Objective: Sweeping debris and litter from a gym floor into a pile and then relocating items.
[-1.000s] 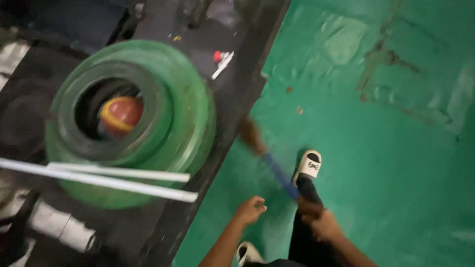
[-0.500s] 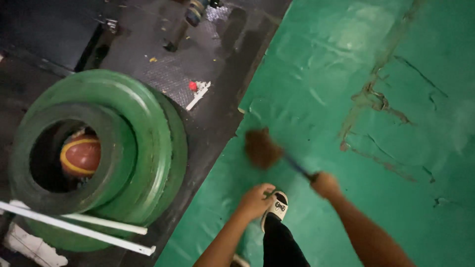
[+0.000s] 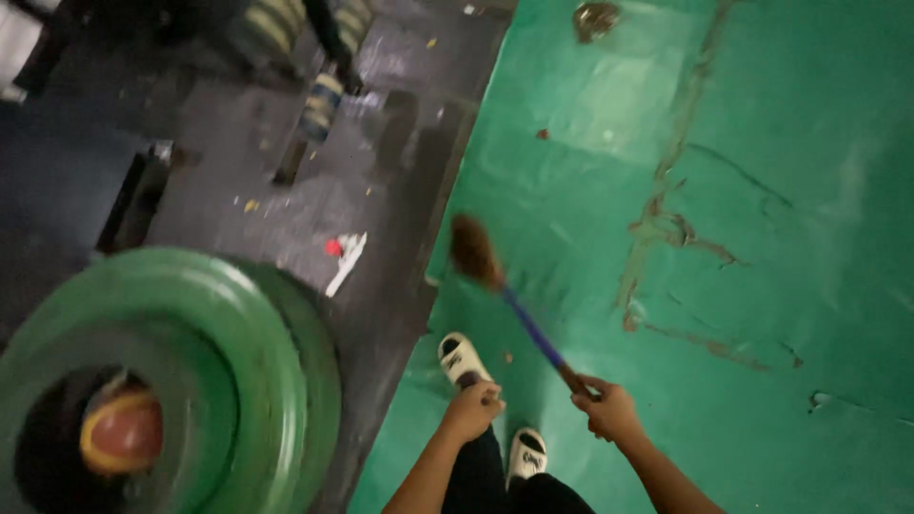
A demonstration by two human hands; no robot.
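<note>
**Broom held in the right hand over the green floor**

Head view: I am looking down at my own two bare hands above a green floor covering [image 3: 762,124]. My right hand [image 3: 609,409] is clamping around the end of a broom [image 3: 505,290], fingers wrapped tight on its blue handle. The handle is slanting up and to the left from that grip, and the brown bristle head is sitting near the edge where the green covering is meeting the dark floor [image 3: 238,200]; whether the bristles are touching the ground I cannot tell, since that part is blurred. My left hand [image 3: 473,411] is hanging just beside the right one, curled into a loose fist with nothing in it and not touching the handle.

Below the hands, two white slippers [image 3: 463,360] are standing on the green covering, one ahead of the other, with dark trouser legs over them. To the left, a stack of green rings [image 3: 219,352] is lying on the dark floor, and an orange ball [image 3: 122,433] is resting inside its middle hole. A small scrap of white and red litter [image 3: 343,257] is lying on the dark floor between the rings and the broom head. Brown scuffs are running across the green covering to the right.
</note>
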